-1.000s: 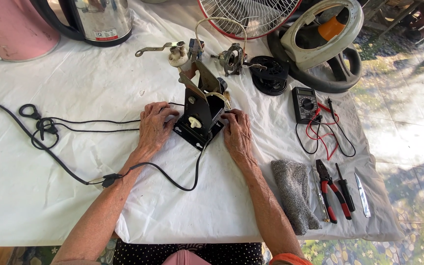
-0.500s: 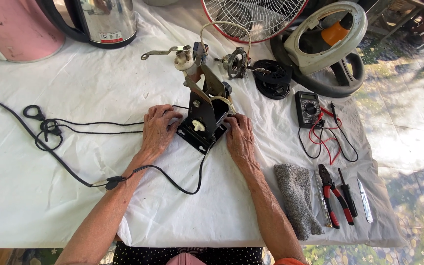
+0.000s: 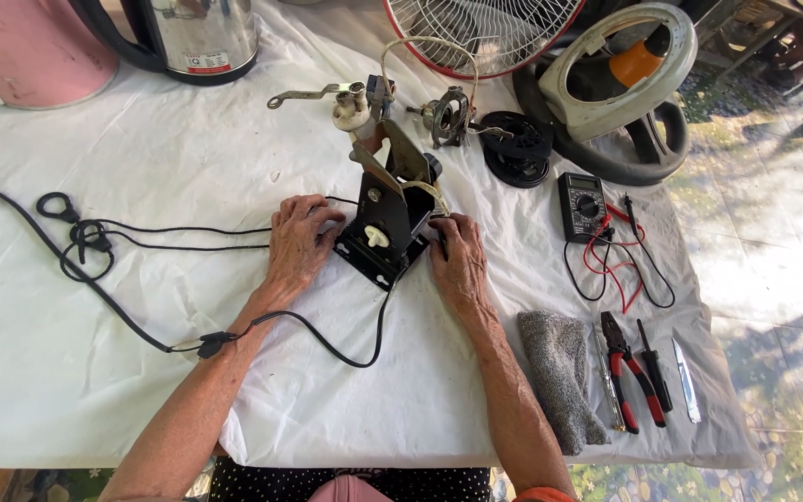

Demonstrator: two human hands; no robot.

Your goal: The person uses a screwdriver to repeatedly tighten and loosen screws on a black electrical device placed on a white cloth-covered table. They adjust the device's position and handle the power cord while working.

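Your left hand [image 3: 297, 244] and right hand [image 3: 458, 260] clasp the black switch housing [image 3: 386, 232] at nine and three o'clock.

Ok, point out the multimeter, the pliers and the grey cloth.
multimeter [image 3: 581, 205], head view, on its dial.
pliers [image 3: 626, 370], head view, on the red handles.
grey cloth [image 3: 559, 367], head view, on its middle.

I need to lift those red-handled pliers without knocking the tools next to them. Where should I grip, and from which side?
Grip the red-handled pliers by the two handles, from the near table edge. They point toward that edge and splay apart, leaving finger room, while the jaws point away. A screwdriver lies close on the right and a slim metal tool on the left, so come straight down.
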